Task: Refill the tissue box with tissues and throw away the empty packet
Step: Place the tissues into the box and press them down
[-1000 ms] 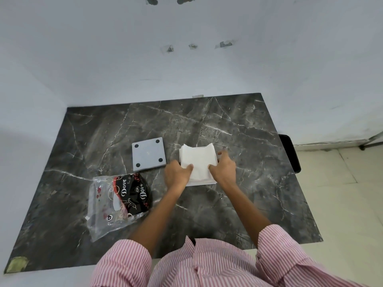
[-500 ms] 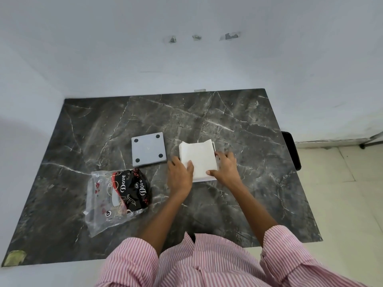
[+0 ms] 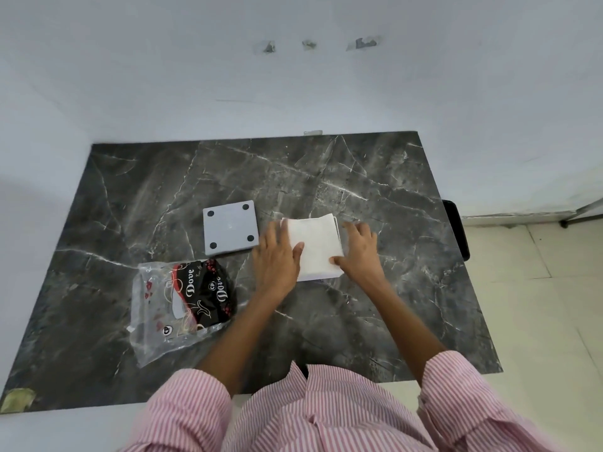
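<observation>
A white stack of tissues (image 3: 315,244) lies at the middle of the dark marble table (image 3: 375,308). My left hand (image 3: 275,256) presses against its left side, thumb on top. My right hand (image 3: 359,252) holds its right side, thumb at the near right corner. Whether a box sits under the stack is hidden. A grey square plate with black feet (image 3: 230,227), apparently the tissue box's base, lies flat to the left of the stack. The clear plastic packet with black "Dove" print (image 3: 182,301) lies flattened at the front left.
White walls close in the table at the back and left. A black object (image 3: 456,228) sticks out past the table's right edge, above the tiled floor. A scrap of tape (image 3: 18,398) marks the front left corner.
Both hands slid a little further along the sides of the tissue stack, away from me. The packet and grey plate have not moved.
</observation>
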